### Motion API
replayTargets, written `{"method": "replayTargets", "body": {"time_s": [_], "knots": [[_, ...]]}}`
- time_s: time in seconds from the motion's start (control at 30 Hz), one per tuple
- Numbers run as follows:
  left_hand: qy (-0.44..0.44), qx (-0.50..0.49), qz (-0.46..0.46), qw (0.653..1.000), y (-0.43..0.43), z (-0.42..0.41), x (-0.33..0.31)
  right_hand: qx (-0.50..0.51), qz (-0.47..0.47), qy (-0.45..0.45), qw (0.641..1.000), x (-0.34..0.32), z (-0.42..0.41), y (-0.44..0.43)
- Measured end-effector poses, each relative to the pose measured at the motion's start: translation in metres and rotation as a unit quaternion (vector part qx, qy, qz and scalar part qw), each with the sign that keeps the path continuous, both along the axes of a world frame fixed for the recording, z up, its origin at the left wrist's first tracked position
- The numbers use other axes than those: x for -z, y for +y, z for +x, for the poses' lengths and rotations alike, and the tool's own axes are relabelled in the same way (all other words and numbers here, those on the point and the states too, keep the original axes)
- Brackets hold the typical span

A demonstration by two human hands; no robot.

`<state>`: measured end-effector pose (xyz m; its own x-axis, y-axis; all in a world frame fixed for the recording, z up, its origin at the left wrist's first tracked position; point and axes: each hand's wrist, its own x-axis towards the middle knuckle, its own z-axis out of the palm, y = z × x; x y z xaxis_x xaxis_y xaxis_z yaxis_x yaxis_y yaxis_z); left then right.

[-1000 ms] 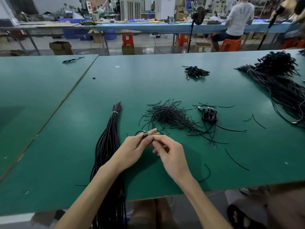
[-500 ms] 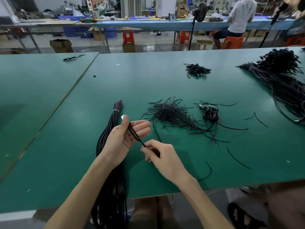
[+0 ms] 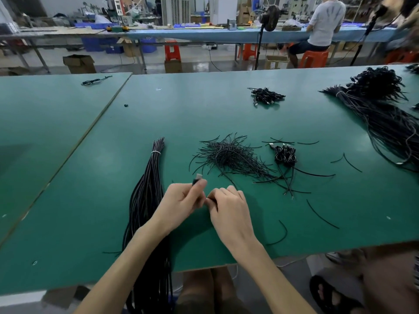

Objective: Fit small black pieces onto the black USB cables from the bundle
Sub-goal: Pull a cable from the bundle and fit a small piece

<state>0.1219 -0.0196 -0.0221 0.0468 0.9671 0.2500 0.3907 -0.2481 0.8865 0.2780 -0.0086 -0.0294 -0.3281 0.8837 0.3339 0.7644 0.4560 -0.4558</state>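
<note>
The left hand [image 3: 181, 203] and the right hand [image 3: 230, 208] are together above the table's near edge, knuckles almost touching. The left hand's fingers are curled round a black USB cable [image 3: 196, 180], whose silver plug sticks up past the thumb and forefinger. The right hand's fingers are curled too, pinching a dark strand right beside the left hand. It looks like the same cable, though most of it is hidden by the fingers.

Just left of the hands, the bundle of black cables [image 3: 147, 196] lies on the green table [image 3: 95, 200]. It is tied with a white band near its far end and hangs over the near edge. Past the hands, towards the table's middle, is a loose pile of thin black pieces [image 3: 226, 155]. A small clump of coiled cables [image 3: 285, 155] lies just to its right, and stray black strands are scattered near it. A second clump of coiled cables [image 3: 266, 96] sits nearer the far edge, and a large heap of cables [image 3: 385, 116] fills the far right corner.
</note>
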Motion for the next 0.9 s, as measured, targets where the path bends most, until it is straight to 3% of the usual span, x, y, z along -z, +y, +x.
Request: {"method": "replayTargets", "body": {"time_s": [0.07, 0.13, 0.2, 0.3, 0.5, 0.63, 0.8, 0.9], "knots": [[0.201, 0.007, 0.108, 0.974, -0.001, 0.002, 0.003, 0.013, -0.022, 0.031, 0.999, -0.002, 0.002, -0.001], [0.337, 0.019, 0.219, 0.916, 0.0, 0.006, 0.006, 0.027, -0.087, 0.115, 0.989, -0.001, 0.007, 0.001], [0.381, 0.015, 0.261, 0.887, 0.001, 0.007, 0.005, 0.035, -0.132, 0.197, 0.971, -0.001, 0.009, 0.003], [0.423, -0.027, 0.263, 0.867, 0.001, 0.007, 0.004, 0.039, -0.119, 0.258, 0.958, 0.001, 0.009, 0.003], [0.406, -0.077, 0.163, 0.896, 0.001, 0.004, 0.0, 0.07, -0.033, 0.218, 0.973, 0.004, 0.011, 0.002], [0.37, -0.087, 0.083, 0.921, 0.005, 0.0, -0.002, -0.001, -0.04, 0.229, 0.973, 0.003, 0.01, 0.001], [0.201, -0.023, 0.009, 0.979, 0.008, -0.007, 0.005, -0.061, -0.046, 0.281, 0.957, 0.002, 0.011, 0.003], [0.098, 0.036, -0.017, 0.994, 0.008, -0.011, 0.008, -0.08, -0.044, 0.279, 0.956, 0.002, 0.011, 0.002]]}}
